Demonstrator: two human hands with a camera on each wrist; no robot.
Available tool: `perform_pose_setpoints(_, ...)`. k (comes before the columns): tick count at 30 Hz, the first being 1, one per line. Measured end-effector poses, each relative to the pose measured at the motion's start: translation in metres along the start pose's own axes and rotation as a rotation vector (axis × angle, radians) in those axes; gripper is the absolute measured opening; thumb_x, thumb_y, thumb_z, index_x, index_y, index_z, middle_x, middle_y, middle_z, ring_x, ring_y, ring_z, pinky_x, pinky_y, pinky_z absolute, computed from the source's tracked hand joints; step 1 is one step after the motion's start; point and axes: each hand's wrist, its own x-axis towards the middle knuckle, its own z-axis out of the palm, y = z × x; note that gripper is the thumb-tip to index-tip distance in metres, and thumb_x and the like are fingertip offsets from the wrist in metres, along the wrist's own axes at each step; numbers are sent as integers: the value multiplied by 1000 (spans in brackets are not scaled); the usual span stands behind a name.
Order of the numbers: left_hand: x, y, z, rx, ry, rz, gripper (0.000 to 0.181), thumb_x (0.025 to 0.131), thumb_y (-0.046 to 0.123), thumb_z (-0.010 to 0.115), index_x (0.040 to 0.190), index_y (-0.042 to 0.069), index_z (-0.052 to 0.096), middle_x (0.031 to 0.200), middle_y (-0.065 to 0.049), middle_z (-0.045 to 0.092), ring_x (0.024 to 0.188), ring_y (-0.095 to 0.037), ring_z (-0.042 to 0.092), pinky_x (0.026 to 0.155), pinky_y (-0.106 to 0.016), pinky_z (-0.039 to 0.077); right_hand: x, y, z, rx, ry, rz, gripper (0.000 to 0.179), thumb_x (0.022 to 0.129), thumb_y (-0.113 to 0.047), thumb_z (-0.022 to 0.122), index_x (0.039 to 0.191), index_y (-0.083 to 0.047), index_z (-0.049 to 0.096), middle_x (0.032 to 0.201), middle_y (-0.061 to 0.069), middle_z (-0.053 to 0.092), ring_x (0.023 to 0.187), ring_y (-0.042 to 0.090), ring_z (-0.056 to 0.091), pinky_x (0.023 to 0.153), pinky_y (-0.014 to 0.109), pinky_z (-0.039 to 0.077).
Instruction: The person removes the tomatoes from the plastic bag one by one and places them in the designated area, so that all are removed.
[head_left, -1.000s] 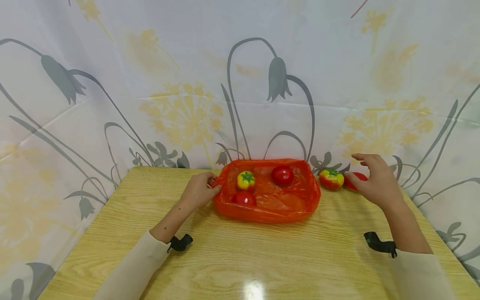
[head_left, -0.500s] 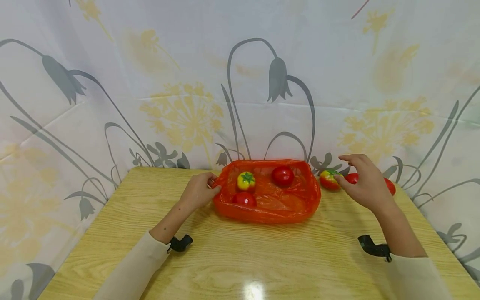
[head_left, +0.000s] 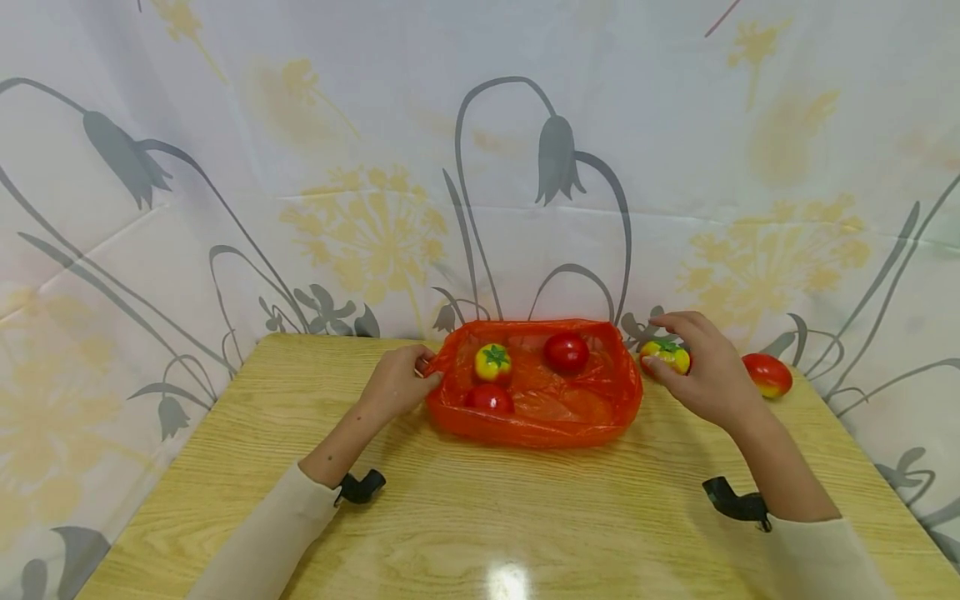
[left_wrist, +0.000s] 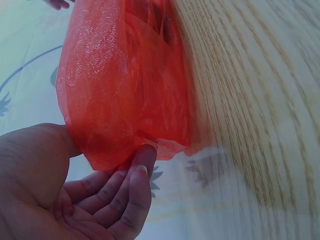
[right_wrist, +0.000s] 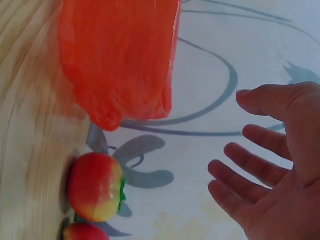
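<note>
In the middle of the head view is a red plastic bag (head_left: 525, 431) with its mouth spread wide. It holds a yellow-and-red tomato (head_left: 492, 362) and two red tomatoes, one at the front left and one red tomato (head_left: 566, 352) at the back. My left hand (head_left: 395, 383) pinches the bag's left end; the left wrist view has thumb and fingers around its edge. My right hand (head_left: 705, 371) hovers with spread fingers over a yellow-red tomato (head_left: 667, 355) right of the bag. The right wrist view shows that hand apart from the tomato (right_wrist: 96, 187), holding nothing.
Farther right lies a red-yellow tomato (head_left: 768, 375). Part of another tomato (right_wrist: 85, 232) shows at the bottom of the right wrist view. The wooden table (head_left: 465, 517) meets a flower-patterned cloth (head_left: 360, 125) behind.
My right hand has moved left, from above the red tomatoes to above the yellow-red one, uncovering the tomato at far right. The left hand and the bag stay put.
</note>
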Motion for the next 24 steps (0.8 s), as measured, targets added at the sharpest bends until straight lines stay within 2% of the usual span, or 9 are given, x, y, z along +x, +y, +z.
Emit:
perform_pose_setpoints(4, 0, 0, 0, -5, -2, -2, 22, 96, 16, 76, 113, 2, 74, 94, -7, 72, 81, -20, 67, 70, -30, 61, 1, -5, 6, 27, -25, -16, 49, 91, -6, 81, 137, -4, 63, 139, 19, 58, 125, 44, 57, 98, 69, 52)
perform_pose_setpoints(8, 0, 0, 0, -6, -1, 2, 22, 96, 16, 75, 113, 2, 74, 94, -7, 73, 82, -20, 67, 71, -31, 61, 1, -10, 12, 39, -40, -53, 52, 90, -5, 82, 137, -5, 63, 138, 17, 59, 124, 41, 59, 96, 64, 56)
perform_pose_setpoints(17, -1, 2, 0, -9, 4, 5, 22, 96, 15, 75, 113, 2, 74, 94, -7, 72, 82, -20, 66, 71, -31, 61, 3, -24, 24, 58, -76, -88, 48, 93, -10, 81, 138, -6, 63, 139, 16, 60, 120, 40, 60, 95, 64, 57)
perform_pose_setpoints(24, -1, 1, 0, -12, 4, 7, 22, 96, 16, 75, 113, 2, 74, 94, -7, 72, 81, -20, 66, 71, -31, 60, 7, -34, 35, 79, -127, -78, 44, 92, -10, 81, 133, -9, 65, 138, 14, 60, 128, 39, 57, 99, 63, 56)
